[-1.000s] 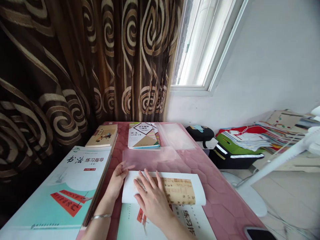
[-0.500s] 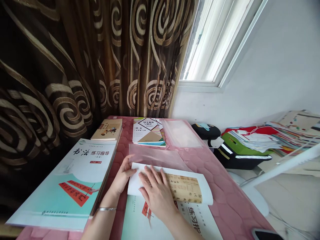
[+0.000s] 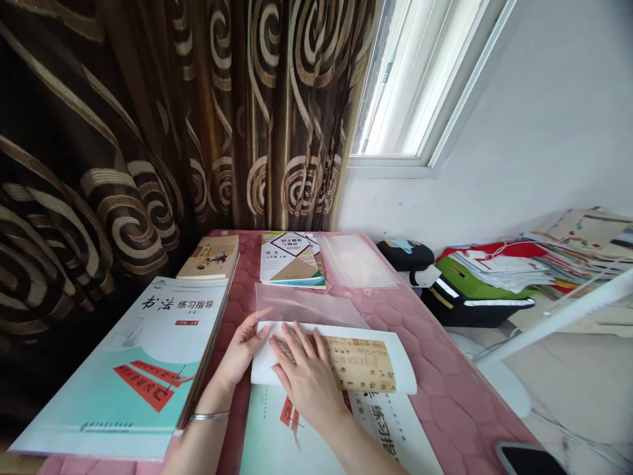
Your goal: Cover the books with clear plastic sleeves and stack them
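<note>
My right hand (image 3: 306, 376) lies flat with spread fingers on a folded-back white page (image 3: 277, 353) of a calligraphy workbook (image 3: 297, 429), next to a tan print of calligraphy (image 3: 361, 363). My left hand (image 3: 242, 349) rests at the page's left edge, its fingertips reaching a translucent plastic sleeve (image 3: 306, 307). A silver bangle (image 3: 210, 415) circles my left wrist. Neither hand grips anything that I can see. The workbook's cover shows only below my hands.
A stack of calligraphy workbooks (image 3: 148, 356) lies left on the pink quilted table mat (image 3: 445, 376). Beyond stand two books (image 3: 291, 260) and another plastic sleeve (image 3: 356, 260). A phone (image 3: 524, 458) sits at the front right edge. A swirl-patterned curtain (image 3: 123, 132) hangs left.
The whole view has shifted slightly as my head moved. Both hands stay on the white page, and the page's top edge now lies a little farther up over the sleeve.
</note>
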The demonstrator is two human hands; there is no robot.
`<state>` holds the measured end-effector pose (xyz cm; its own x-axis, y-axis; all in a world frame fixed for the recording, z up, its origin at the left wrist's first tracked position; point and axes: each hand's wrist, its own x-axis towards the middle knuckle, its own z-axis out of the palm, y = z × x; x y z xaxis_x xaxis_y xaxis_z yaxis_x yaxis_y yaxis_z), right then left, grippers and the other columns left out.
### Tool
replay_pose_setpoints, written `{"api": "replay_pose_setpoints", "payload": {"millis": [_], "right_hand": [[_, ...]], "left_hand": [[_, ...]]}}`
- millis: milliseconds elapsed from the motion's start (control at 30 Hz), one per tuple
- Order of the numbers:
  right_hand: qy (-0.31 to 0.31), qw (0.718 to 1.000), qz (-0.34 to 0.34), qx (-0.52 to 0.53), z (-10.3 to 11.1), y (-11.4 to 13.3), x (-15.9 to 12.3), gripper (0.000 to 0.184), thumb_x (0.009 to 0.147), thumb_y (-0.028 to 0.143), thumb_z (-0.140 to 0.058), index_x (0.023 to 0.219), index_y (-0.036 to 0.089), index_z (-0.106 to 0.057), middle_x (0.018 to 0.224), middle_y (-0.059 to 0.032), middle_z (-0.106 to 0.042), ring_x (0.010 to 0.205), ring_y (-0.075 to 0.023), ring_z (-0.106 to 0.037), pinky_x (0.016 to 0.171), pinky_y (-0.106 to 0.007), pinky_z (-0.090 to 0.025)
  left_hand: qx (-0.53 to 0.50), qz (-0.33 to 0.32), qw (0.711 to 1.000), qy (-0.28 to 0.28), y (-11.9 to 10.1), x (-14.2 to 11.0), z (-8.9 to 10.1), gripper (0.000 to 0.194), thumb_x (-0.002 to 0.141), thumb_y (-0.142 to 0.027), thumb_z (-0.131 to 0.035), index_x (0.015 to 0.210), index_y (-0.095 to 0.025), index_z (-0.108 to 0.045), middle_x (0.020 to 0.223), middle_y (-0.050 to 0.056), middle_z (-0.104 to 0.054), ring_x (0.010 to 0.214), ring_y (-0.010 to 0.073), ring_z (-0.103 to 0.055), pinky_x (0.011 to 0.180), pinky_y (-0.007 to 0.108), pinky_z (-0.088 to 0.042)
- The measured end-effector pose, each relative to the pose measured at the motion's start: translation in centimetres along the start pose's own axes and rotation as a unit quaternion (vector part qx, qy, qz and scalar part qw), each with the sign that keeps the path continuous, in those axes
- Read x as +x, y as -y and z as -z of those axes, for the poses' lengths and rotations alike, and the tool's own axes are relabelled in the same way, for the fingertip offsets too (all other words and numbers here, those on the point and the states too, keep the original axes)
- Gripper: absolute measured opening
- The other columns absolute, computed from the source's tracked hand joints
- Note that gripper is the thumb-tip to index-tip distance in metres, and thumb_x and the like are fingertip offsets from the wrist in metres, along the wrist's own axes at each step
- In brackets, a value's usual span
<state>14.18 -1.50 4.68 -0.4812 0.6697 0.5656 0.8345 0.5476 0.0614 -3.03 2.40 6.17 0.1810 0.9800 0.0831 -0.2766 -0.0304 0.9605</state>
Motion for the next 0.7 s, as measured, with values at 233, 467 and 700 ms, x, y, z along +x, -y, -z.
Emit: {"api": "replay_pose_setpoints", "payload": {"millis": [233,467,700], "right_hand": [[0.028,0.999,0.007,0.015,0.4,0.2,-0.3,0.043,0.097,0.039,-0.046,0.139,0.029,-0.048,0.153,-0.0040,-0.039,0.138,-0.0316,-0.034,0.109,-0.055,-0.026],[0.064,0.997,0.001,0.037,0.5,0.2,-0.5,0.050,0.096,0.045,-0.044,0.143,0.030,-0.042,0.157,-0.0033,-0.030,0.140,-0.0324,-0.031,0.107,-0.056,-0.029],[0.056,0.998,-0.016,0.031,0.2,0.5,-0.5,0.049,0.095,0.046,-0.047,0.142,0.029,-0.044,0.158,-0.0034,-0.028,0.141,-0.0331,-0.029,0.108,-0.057,-0.028]], "left_hand": [[-0.012,-0.005,1.000,0.002,-0.2,-0.1,0.1,0.036,0.078,-0.029,-0.074,0.110,-0.022,-0.060,0.121,0.008,-0.067,0.106,0.0229,-0.064,0.091,0.034,-0.048],[-0.040,0.039,0.998,0.010,-0.4,-0.2,-0.3,0.070,0.080,-0.030,-0.070,0.140,-0.026,-0.035,0.122,0.011,-0.067,0.101,0.0251,-0.067,0.081,0.035,-0.051],[-0.025,0.037,0.999,-0.008,-0.5,-0.2,-0.9,0.071,0.079,-0.033,-0.070,0.141,-0.026,-0.035,0.120,0.009,-0.069,0.095,0.0234,-0.068,0.075,0.031,-0.052]]}}
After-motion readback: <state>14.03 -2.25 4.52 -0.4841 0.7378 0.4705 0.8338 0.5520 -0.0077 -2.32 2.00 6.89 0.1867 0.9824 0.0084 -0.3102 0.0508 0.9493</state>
